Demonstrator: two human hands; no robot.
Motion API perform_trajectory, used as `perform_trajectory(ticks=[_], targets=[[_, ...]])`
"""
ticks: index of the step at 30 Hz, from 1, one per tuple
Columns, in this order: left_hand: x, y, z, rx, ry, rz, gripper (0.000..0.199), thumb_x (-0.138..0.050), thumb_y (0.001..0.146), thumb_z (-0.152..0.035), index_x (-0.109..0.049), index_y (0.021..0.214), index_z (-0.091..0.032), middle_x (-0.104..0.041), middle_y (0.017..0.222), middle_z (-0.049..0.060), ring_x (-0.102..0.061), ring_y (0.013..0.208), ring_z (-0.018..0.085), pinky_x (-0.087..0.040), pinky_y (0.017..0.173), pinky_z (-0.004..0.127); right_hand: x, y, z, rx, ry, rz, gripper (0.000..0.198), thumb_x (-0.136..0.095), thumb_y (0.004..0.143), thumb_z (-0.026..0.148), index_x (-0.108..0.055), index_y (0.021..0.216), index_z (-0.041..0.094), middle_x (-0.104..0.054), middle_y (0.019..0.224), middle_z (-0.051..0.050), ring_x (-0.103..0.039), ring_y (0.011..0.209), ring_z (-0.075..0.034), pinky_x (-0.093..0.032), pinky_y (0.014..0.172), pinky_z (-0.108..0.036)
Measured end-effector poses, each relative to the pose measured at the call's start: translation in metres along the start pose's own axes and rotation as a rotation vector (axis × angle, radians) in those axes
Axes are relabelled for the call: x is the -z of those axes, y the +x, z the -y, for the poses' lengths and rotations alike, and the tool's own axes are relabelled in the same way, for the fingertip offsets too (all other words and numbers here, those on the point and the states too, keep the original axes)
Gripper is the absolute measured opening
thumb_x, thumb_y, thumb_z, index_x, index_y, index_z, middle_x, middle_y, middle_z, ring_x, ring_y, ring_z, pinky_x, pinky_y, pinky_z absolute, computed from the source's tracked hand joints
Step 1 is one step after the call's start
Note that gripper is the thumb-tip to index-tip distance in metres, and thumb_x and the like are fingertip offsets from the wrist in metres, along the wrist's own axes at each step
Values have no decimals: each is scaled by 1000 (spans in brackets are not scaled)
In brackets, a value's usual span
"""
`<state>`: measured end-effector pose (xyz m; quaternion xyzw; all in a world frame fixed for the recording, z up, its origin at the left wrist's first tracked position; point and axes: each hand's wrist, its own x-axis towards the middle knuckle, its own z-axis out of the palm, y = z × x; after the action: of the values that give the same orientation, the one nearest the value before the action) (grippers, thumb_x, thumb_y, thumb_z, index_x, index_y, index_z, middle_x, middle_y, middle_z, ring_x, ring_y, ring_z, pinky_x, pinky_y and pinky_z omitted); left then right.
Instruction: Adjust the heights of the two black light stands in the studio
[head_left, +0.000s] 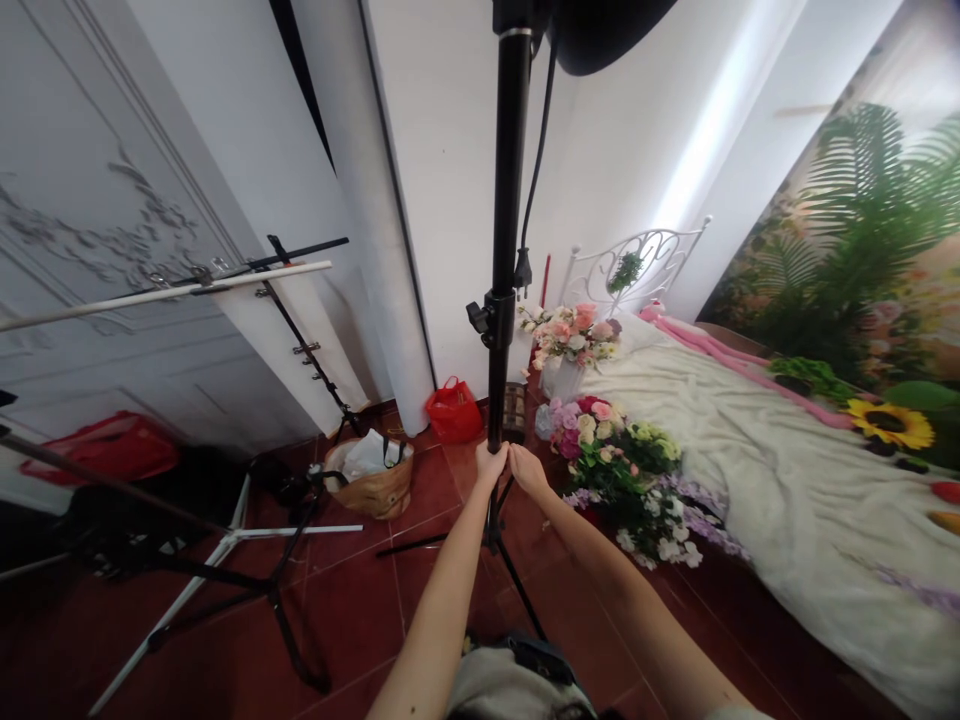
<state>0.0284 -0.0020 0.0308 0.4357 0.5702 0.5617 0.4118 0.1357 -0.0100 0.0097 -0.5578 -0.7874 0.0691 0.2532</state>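
As I look on, the bed (675, 390) fills three o'clock; the stand (509, 190) rises from centre to twelve, apparently set up, lamp (604, 30) on top. The left hand (491, 464) clasps it; the right hand (529, 472) curls alongside, grip hidden. The plug (523, 268) dangles, not yet connected.

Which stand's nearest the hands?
Tall black tubular stand, centre, gripped by the left hand. White-legged tripod and thin black stand with clips are farther left.

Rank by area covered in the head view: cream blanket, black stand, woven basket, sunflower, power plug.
Largest to smallest:
1. cream blanket
2. black stand
3. woven basket
4. sunflower
5. power plug
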Motion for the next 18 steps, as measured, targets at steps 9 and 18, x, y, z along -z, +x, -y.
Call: perform_trajectory(ticks=[9, 18], targets=[[-2, 3, -1, 8, 51, -17, 21, -64, 64, -32, -56, 57, -14, -55, 52, 1, -52, 51, 11, -39, 48, 20, 0, 13, -4, -120, 33, 169, 49, -15, 96, 27, -62, 95, 13, -66, 95, -14, -61, 89, -17, -44, 82, -26], [-4, 7, 7, 45, 64, 2, 19, -60, 65, -31, -55, 58, -15, -52, 49, -1, -51, 47, 11, -39, 45, 20, 0, 29, -20, 40, -116, 346, 39, -24, 93, 15, -46, 121, 0, -66, 89, -22, -64, 84, -23, -48, 78, -35]])
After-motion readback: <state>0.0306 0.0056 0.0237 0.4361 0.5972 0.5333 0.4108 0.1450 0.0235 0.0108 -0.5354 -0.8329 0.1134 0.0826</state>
